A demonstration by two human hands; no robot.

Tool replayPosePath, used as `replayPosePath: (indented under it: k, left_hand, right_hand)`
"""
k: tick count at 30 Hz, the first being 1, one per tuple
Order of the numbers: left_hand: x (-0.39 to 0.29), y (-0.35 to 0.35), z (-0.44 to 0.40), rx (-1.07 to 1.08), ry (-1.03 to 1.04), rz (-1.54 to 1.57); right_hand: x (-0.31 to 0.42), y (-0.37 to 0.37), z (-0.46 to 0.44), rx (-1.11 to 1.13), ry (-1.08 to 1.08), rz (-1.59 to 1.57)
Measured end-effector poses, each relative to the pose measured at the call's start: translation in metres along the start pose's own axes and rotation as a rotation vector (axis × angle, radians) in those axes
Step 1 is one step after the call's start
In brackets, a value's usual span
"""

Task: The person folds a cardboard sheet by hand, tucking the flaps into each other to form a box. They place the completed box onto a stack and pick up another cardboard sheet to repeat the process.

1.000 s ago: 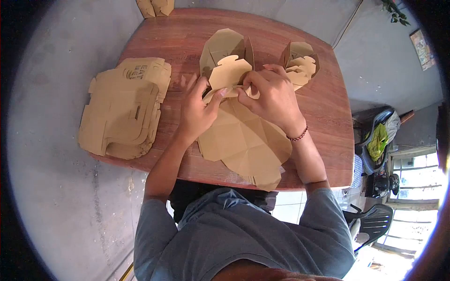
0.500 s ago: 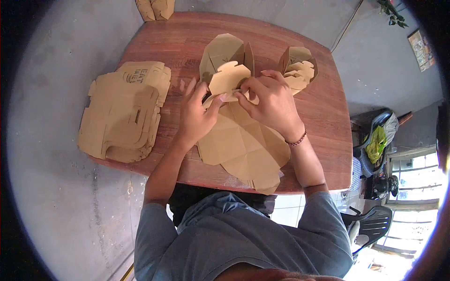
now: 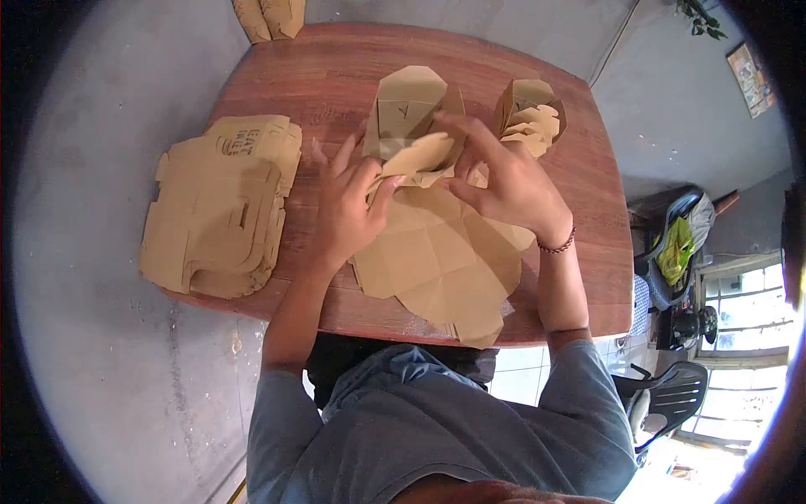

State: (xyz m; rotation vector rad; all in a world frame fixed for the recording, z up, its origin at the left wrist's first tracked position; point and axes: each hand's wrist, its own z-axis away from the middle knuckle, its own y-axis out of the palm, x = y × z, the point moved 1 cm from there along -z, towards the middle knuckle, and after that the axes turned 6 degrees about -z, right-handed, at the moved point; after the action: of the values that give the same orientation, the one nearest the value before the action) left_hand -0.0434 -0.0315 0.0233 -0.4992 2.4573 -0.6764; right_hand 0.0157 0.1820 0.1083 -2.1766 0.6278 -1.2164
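Observation:
A brown cardboard takeaway box (image 3: 411,88), partly folded up, stands at the middle of the table with its back flap raised. Its near flap (image 3: 418,157) tilts inward over the opening. My left hand (image 3: 348,206) grips the near left corner, thumb on the front and some fingers spread out to the side. At the right side my right hand (image 3: 516,185) has its thumb and forefinger apart, the forefinger reaching over the box wall; whether the thumb touches the cardboard is unclear. Flat, creased box blanks (image 3: 437,256) lie stacked just below the box.
Another folded box (image 3: 529,118) with cardboard flaps inside stands at the back right. A pile of flat printed cardboard (image 3: 214,206) covers the table's left side. More brown cardboard (image 3: 269,18) is at the far left corner. Chairs (image 3: 672,399) stand beyond the table's right side.
The box's near flap has tipped from more upright to leaning lower over the opening. My right hand has let go of the flap and spread its fingers, shifting right. My left hand stays at the corner.

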Motion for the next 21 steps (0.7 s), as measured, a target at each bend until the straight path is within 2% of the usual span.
replayPosePath:
  k: [3,5,8,12,16,18,19,21]
  left_hand:
    - [-0.003,0.000,-0.001,0.042,0.095,-0.098]
    - [-0.004,-0.002,-0.002,0.038,0.110,-0.109]
    - [-0.007,-0.004,-0.004,0.022,0.135,-0.103]
    - [-0.009,-0.001,-0.003,-0.036,0.111,-0.039]
    - [0.001,0.003,0.003,0.008,0.174,-0.070]
    - [0.003,0.009,0.007,-0.169,0.124,-0.014]
    - [0.005,0.009,0.008,-0.169,0.125,-0.014]
    - [0.002,0.004,0.004,-0.282,0.216,-0.033]
  right_hand:
    - [-0.001,-0.004,0.002,0.107,0.029,0.077]
    - [0.000,-0.007,0.002,0.233,0.144,0.127]
    - [-0.008,-0.004,0.001,0.310,0.176,0.073]
    - [-0.014,0.009,-0.001,0.247,0.106,0.157]
    - [-0.015,0.015,-0.002,0.139,0.073,0.160]
    - [-0.014,0.016,-0.002,0.092,0.092,0.114]
    - [-0.012,0.016,-0.003,0.048,0.127,0.061]
    - [-0.001,0.014,-0.006,0.006,0.161,0.007]
